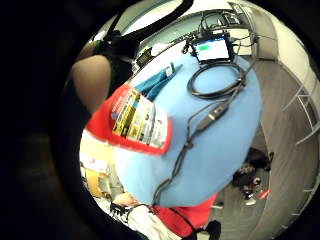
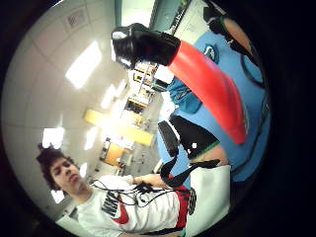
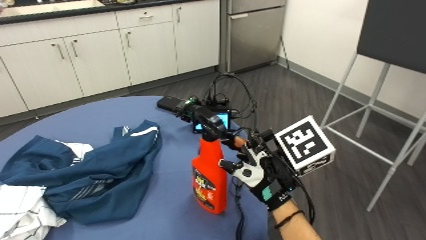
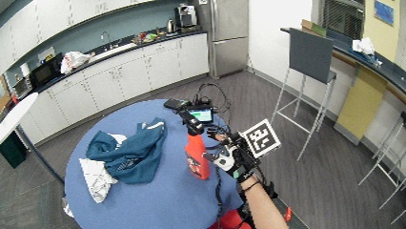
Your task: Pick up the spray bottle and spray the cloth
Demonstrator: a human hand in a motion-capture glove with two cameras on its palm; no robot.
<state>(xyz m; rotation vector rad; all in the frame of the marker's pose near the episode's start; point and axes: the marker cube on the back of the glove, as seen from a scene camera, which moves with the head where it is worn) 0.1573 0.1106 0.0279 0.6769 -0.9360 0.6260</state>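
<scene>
A red spray bottle [image 3: 210, 186] with a black trigger head [image 3: 205, 119] stands upright on the round blue table [image 3: 80, 116]. My gloved right hand [image 3: 256, 170] is at the bottle's right side, level with its shoulder. Its fingers are spread and reach toward the neck; I cannot tell whether they touch it. The bottle's label [image 1: 136, 119] and red neck [image 2: 210, 86] loom close in both palm views. A crumpled dark blue cloth [image 3: 100, 170] lies on the table left of the bottle, a short gap away. The wide view shows the same bottle [image 4: 197, 161], hand [image 4: 228, 160] and cloth [image 4: 130, 152].
A small device with a lit screen [image 3: 217, 121], a black box [image 3: 172, 103] and looped cables lie behind the bottle. A white cloth [image 3: 23, 210] sits at the table's left edge. A tall stool [image 3: 393, 55] stands off to the right, cabinets [image 3: 100, 55] behind.
</scene>
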